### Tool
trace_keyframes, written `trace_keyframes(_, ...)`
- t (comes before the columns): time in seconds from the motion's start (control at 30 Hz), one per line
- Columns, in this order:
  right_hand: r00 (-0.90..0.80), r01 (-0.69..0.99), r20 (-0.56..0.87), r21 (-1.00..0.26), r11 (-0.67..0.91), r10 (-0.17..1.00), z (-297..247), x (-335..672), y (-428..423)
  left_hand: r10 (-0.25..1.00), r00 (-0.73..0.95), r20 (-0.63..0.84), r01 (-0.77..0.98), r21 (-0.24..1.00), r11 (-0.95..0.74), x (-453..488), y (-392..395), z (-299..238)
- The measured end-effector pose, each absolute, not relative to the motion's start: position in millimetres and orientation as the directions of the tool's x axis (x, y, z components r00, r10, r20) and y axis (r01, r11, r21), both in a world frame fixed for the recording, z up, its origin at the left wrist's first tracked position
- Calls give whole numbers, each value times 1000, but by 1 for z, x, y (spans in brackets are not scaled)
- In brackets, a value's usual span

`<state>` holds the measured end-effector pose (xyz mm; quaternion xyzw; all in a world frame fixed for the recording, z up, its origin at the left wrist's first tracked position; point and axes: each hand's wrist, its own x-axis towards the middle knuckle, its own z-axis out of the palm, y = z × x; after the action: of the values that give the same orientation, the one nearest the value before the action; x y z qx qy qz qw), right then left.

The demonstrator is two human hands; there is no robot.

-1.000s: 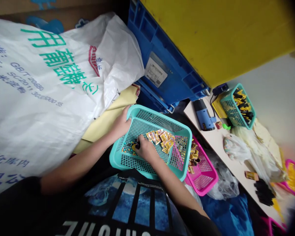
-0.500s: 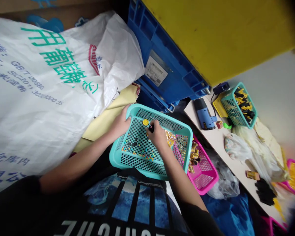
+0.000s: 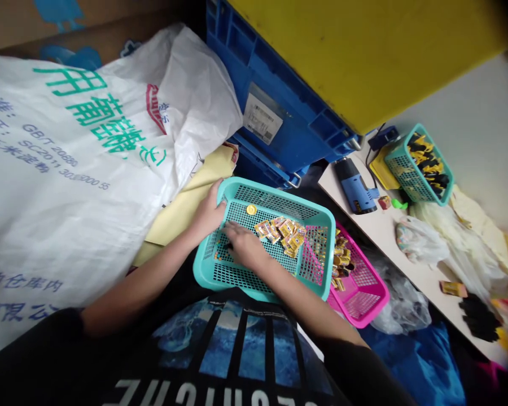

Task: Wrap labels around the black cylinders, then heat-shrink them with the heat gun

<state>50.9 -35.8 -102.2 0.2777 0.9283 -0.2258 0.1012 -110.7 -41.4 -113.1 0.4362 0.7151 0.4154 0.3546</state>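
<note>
My left hand (image 3: 210, 210) is closed on the left rim of a turquoise mesh basket (image 3: 328, 234), which sits at my lap. Inside the basket, my right hand (image 3: 246, 246) reaches low over the left part of the floor, its fingers stretched out and bent downward. Beneath the fingers some small black pieces (image 3: 229, 246) show, partly hidden by the hand. Tiny coloured beads (image 3: 218, 256) lie beside them. A round yellow piece (image 3: 251, 210) lies near the back wall. Gold printed packets (image 3: 285, 232) are heaped on the right side.
A pink basket (image 3: 375, 299) with gold pieces sits partly under the turquoise one. A blue heat gun (image 3: 355, 186), another turquoise basket (image 3: 415, 189) and plastic bags (image 3: 421, 239) are on a bench to the right. Blue crates (image 3: 288, 107) stand ahead; a large white sack (image 3: 88, 225) lies left.
My right hand has moved left and down from beside the gold packets to the black pieces. The black item formerly in its fingers no longer shows there. My left hand stays on the rim.
</note>
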Motion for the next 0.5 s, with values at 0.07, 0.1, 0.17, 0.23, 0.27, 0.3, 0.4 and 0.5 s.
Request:
trace_keyframes(0.07, -896, 420, -293, -316, 851, 334, -112, 45, -37, 917, -371, -149, 327, 903, 279, -112, -41, -112)
trace_keyframes(0.1, -919, 349, -294, -293, 890, 264, -114, 45, -39, 917, -371, -150, 327, 903, 280, -112, -41, -112)
trace_keyframes(0.17, -947, 215, -294, -281, 935, 130, -114, 55, -42, 917, -369, -153, 325, 903, 282, -112, -40, -111)
trace_keyframes(0.23, -953, 117, -302, -320, 940, 16, -107, 73, -43, 918, -368, -151, 317, 907, 276, -112, -38, -110)
trace_keyframes(0.27, -951, 101, -310, -349, 932, -13, -101, 85, -42, 918, -369, -147, 311, 911, 271, -112, -37, -110)
trace_keyframes(0.3, -948, 107, -318, -386, 916, -23, -95, 97, -40, 918, -370, -143, 308, 913, 267, -111, -36, -110)
trace_keyframes(0.4, -933, 283, -342, -508, 814, 111, -76, 136, -31, 919, -364, -152, 309, 911, 273, -112, -32, -111)
trace_keyframes(0.5, -732, 674, -349, -493, 550, 585, -66, 166, -23, 923, -379, -69, 404, 885, 232, -114, -32, -108)
